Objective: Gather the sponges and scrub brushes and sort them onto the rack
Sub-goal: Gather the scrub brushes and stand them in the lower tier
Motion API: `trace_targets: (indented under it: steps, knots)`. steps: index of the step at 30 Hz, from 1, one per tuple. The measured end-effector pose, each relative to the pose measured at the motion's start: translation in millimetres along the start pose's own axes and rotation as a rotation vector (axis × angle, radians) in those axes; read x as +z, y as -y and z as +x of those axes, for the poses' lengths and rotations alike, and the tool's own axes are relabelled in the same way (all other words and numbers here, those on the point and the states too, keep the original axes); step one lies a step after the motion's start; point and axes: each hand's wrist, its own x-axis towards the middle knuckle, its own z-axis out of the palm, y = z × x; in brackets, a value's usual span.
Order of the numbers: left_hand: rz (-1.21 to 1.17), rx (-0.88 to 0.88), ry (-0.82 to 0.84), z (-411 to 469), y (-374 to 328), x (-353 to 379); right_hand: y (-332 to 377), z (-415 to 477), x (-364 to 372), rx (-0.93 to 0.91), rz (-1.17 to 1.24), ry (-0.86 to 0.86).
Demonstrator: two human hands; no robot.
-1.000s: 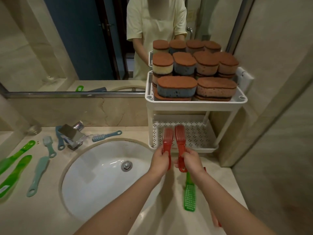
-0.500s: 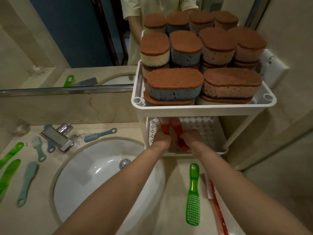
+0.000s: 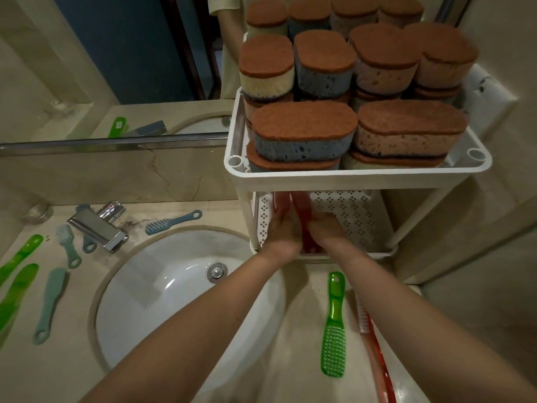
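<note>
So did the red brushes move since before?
Yes. The red brushes went forward, from in front of the white rack to inside its lower shelf, under the sponges.

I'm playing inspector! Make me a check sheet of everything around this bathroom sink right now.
Surface: beige countertop around a white sink.
Job's things: sponges stacked on the top tier of the white rack; red brushes at its lower shelf; green brush and loose red brush lying by the right arm; green brushes and teal brushes left of the sink; blue brush behind it.
Clutter: nothing seen.
Hands: left hand and right hand each hold one of the red brushes.
Cables: nothing seen.
Surroundings: faucet, mirror, beige walls.
</note>
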Motion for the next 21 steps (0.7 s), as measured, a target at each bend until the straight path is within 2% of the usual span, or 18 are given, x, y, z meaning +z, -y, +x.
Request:
trace_targets:
  steps: [2,5,8,15,21]
  knots:
    - [0.039,0.076,0.101,-3,6,2,-2,-1,0,-0.06,-0.022,0.007]
    - [0.147,0.129,0.163,-7,19,4,-5,0,5,-0.092,0.085,0.027]
    - [0.2,0.112,0.141,-8,22,6,-8,5,10,-0.107,0.092,0.096]
    - [0.142,-0.002,0.126,-3,20,2,-6,14,23,-0.061,0.122,0.222]
    - [0.02,0.01,0.099,-4,20,0,-7,10,22,-0.142,0.126,0.235]
